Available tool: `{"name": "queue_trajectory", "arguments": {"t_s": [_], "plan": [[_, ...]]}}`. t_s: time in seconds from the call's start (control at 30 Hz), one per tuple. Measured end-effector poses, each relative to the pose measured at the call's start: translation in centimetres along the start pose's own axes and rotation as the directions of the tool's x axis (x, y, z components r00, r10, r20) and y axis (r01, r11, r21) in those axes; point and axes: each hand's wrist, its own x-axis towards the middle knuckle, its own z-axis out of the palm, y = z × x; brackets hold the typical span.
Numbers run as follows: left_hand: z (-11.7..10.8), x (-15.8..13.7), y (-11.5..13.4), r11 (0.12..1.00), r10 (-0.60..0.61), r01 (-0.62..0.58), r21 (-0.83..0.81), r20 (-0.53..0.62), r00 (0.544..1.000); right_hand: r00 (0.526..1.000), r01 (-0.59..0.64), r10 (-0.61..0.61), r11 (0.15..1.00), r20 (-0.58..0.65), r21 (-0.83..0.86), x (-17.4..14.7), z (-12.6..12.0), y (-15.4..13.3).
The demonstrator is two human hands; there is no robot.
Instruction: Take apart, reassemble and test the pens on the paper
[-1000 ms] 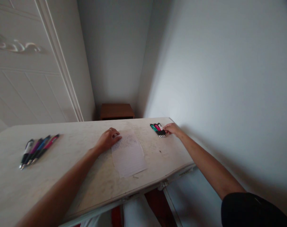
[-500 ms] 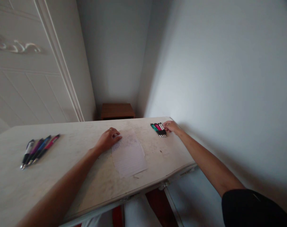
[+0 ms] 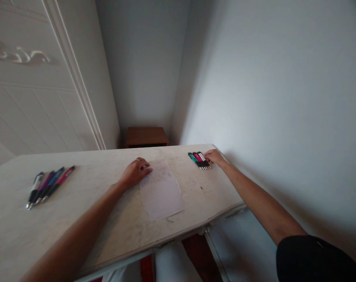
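My left hand [image 3: 136, 171] rests on the table at the upper left edge of a lined sheet of paper [image 3: 163, 199], its fingers loosely bent and the thumb apart. Faint writing or marks cover the upper part of the sheet. At the table's far right, green, pink and white pens [image 3: 199, 160] lie side by side in a slanted row, tips toward me. My right hand [image 3: 213, 156] is at the right end of this row, fingers closed at a white pen [image 3: 203, 157]; the fingertips are partly hidden.
On the left of the white table [image 3: 107, 235] lie several more pens [image 3: 48, 186] in white, purple, blue and pink, fanned out. A wall rises along the right side. A brown wooden piece of furniture [image 3: 147, 135] stands beyond the far edge, and a white panelled door [image 3: 28, 113] at left.
My right hand has shifted slightly at the right end of the pen row, and the pens' tips there look spread a little wider. My left hand stays by the paper.
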Motion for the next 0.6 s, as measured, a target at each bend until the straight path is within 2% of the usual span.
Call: {"name": "queue_trajectory", "arguments": {"t_s": [0.37, 0.6], "plan": [[0.1, 0.0, -0.4, 1.0, 0.018, -0.018, -0.003, 0.003, 1.0, 1.0, -0.013, 0.013, 1.0, -0.02, 0.017, -0.6, 0.0, -0.3], [0.0, 0.0, -0.1, 1.0, 0.006, -0.006, -0.007, -0.002, 1.0, 0.978, 0.065, -0.07, 0.997, -0.198, -0.033, -1.8, -0.2, -1.3]]}}
